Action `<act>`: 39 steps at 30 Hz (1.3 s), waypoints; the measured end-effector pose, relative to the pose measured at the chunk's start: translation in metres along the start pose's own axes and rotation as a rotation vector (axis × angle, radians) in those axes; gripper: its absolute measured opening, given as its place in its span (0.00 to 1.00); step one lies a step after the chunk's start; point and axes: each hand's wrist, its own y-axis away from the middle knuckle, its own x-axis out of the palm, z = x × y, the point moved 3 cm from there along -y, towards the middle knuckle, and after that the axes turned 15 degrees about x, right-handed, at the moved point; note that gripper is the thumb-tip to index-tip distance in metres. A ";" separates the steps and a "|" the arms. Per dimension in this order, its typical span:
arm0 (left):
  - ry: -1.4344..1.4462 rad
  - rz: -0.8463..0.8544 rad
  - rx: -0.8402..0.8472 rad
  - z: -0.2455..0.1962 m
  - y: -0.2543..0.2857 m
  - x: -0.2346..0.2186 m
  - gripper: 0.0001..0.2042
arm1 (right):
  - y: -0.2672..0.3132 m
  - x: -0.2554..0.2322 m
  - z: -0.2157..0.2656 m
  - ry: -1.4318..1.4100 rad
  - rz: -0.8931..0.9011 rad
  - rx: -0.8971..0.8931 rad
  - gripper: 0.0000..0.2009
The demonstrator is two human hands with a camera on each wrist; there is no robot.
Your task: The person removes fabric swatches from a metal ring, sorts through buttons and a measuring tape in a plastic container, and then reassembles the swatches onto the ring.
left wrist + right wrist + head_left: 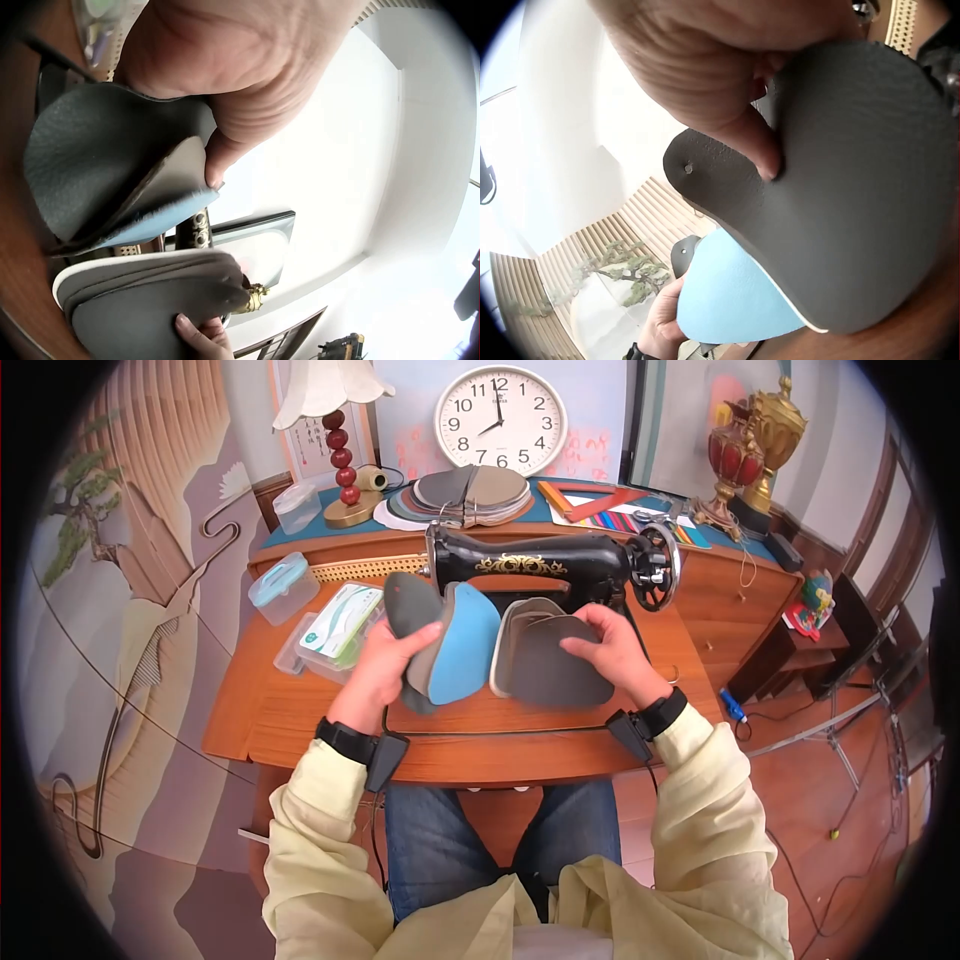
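A glossy black sewing machine (540,552) with gold scrollwork stands on a wooden table (500,760). Just in front of it, the left hand (383,665) pinches a fanned bundle of rounded sheets (452,645): dark grey with a leathery grain, paler grey, and smooth light blue. Also before the machine, nearer its handwheel (653,568), the right hand (620,658) pinches a second bundle (560,668), thumb on a charcoal sheet; a white edge shows beneath. In the right wrist view, that sheet narrows to a rounded tip with a small round spot. Behind the machine lies a pile of similar flat shapes (440,490). The sheets hide most fingers and overlap too closely to count.
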 end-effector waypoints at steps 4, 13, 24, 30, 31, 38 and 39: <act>-0.264 0.062 0.194 -0.037 -0.005 -0.006 0.12 | 0.018 -0.006 0.044 0.372 -0.446 -0.470 0.10; -0.958 1.068 0.255 -0.010 0.029 0.026 0.31 | 0.041 0.020 0.010 0.865 0.029 -0.313 0.15; -1.284 1.043 0.255 0.015 0.054 0.027 0.45 | 0.039 -0.008 0.003 0.541 -0.034 -0.073 0.20; -1.270 0.940 0.227 0.031 0.040 -0.001 0.45 | 0.031 -0.012 -0.012 0.126 0.102 -0.026 0.20; -1.295 0.914 0.196 0.032 0.040 -0.005 0.45 | 0.032 -0.013 -0.010 0.065 0.134 0.004 0.21; -1.498 0.738 0.146 0.025 0.028 0.002 0.45 | 0.037 -0.007 0.001 -0.202 0.296 0.028 0.23; -1.461 0.728 0.222 0.026 0.025 0.003 0.44 | 0.038 -0.005 0.002 -0.213 0.311 0.029 0.23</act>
